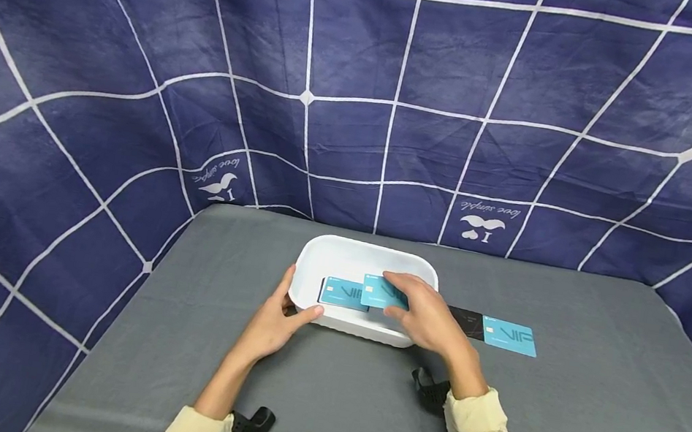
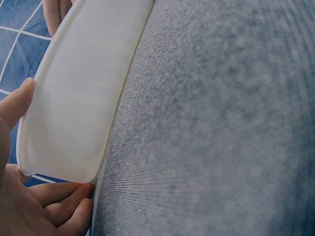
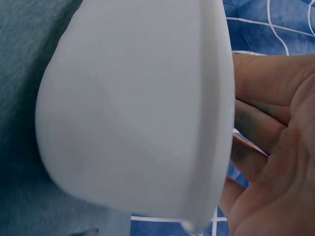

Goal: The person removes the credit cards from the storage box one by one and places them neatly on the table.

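Note:
A white plastic bin (image 1: 395,337) sits on the grey cloth. My left hand (image 1: 273,324) grips its left end, thumb on the front rim and fingers around the side; in the left wrist view those fingers (image 2: 66,204) curl by the bin's lower corner. Over the bin's right half, my right hand (image 1: 428,316) pinches a light-blue card (image 1: 378,292) between thumb and fingers. Another light-blue card (image 1: 338,292) lies inside, with a dark edge showing beneath it. In the right wrist view the bin's wall (image 3: 123,113) hides the fingertips and the pinched card.
To the right of the bin, a blue card (image 1: 510,336) and a black card (image 1: 470,323) lie on the grey cloth (image 1: 592,398), the black one partly behind my right hand. A dark blue curtain with white grid lines (image 1: 435,147) hangs behind and at the sides.

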{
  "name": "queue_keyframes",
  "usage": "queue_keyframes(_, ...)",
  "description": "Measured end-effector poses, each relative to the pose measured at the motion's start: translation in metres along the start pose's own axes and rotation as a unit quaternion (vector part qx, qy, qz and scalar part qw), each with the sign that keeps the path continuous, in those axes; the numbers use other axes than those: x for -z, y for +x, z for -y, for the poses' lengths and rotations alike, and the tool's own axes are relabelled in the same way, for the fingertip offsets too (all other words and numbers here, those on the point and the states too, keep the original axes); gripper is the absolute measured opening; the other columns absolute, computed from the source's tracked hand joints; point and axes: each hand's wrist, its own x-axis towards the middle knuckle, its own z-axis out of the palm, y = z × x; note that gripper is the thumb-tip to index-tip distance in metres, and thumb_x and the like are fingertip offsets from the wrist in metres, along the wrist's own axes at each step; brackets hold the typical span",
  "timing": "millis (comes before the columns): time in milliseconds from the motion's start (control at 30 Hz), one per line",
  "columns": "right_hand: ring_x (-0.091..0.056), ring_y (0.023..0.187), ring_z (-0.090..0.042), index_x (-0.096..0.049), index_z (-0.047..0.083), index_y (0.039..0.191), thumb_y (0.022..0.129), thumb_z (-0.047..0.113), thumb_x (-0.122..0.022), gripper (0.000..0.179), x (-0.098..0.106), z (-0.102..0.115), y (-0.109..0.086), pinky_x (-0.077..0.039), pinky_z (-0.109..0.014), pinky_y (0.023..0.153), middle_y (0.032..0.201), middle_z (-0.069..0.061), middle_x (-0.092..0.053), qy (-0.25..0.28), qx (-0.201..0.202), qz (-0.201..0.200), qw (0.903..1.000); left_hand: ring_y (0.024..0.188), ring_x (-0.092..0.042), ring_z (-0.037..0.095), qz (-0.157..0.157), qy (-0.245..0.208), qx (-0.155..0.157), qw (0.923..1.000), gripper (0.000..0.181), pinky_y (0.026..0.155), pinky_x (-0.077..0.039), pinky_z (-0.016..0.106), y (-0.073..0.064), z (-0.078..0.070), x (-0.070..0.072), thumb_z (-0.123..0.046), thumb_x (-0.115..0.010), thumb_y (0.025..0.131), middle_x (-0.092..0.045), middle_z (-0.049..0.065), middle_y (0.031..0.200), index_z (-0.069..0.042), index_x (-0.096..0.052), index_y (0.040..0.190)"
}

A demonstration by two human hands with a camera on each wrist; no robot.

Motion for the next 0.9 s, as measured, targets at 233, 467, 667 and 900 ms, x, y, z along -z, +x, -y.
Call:
queue_keyframes(233, -0.05, 0.129, -0.032, -0.055, -0.002, 0.138, 0.086, 0.005, -0.076, 0.056, 0.006, -0.004, -0.015, -0.037, -0.05, 0.104, 0.136, -0.015, -0.057, -0.013, -0.009, 0.002, 0.9999, 0.12, -0.055, 0.031, 0.005, -0.018, -0.002, 0.9998, 0.102, 0.098, -0.038, 0.048, 0.001, 0.003, 0.0, -0.034, -0.077, 0.088, -0.057, 0.021, 0.134, -0.014, -0.008, 0.16)
queue_keyframes(467, -0.047, 0.131, -0.033, -0.053, -0.002, 0.14, 0.086, 0.005, -0.076, 0.058, 0.021, -0.009, -0.03, -0.035, -0.051, 0.105, 0.139, -0.016, -0.055, -0.015, -0.03, -0.018, 0.9993, 0.121, -0.054, 0.031, 0.006, -0.006, 0.006, 0.9999, 0.103, 0.099, -0.037, 0.049, 0.001, 0.0, 0.0, -0.035, -0.077, 0.088, -0.056, 0.022, 0.134, -0.011, -0.008, 0.16)
queue_keyframes(667, -0.047, 0.13, -0.034, -0.053, -0.002, 0.139, 0.085, 0.002, -0.075, 0.058, 0.036, -0.016, -0.043, -0.034, -0.052, 0.104, 0.137, -0.017, -0.056, -0.029, -0.024, -0.041, 0.9984, 0.119, -0.055, 0.03, 0.01, -0.011, 0.0, 0.9999, 0.102, 0.096, -0.039, 0.047, 0.0, 0.001, 0.0, -0.033, -0.077, 0.088, -0.057, 0.021, 0.133, -0.013, -0.007, 0.16)
queue_keyframes(900, -0.047, 0.13, -0.035, -0.054, -0.001, 0.139, 0.085, -0.001, -0.076, 0.058, 0.055, -0.018, -0.052, -0.034, -0.052, 0.104, 0.137, -0.017, -0.056, -0.032, -0.016, -0.045, 0.9983, 0.119, -0.055, 0.03, 0.017, -0.017, -0.008, 0.9997, 0.102, 0.093, -0.042, 0.044, 0.001, 0.002, 0.0, -0.033, -0.075, 0.09, -0.055, 0.021, 0.135, -0.013, -0.005, 0.16)
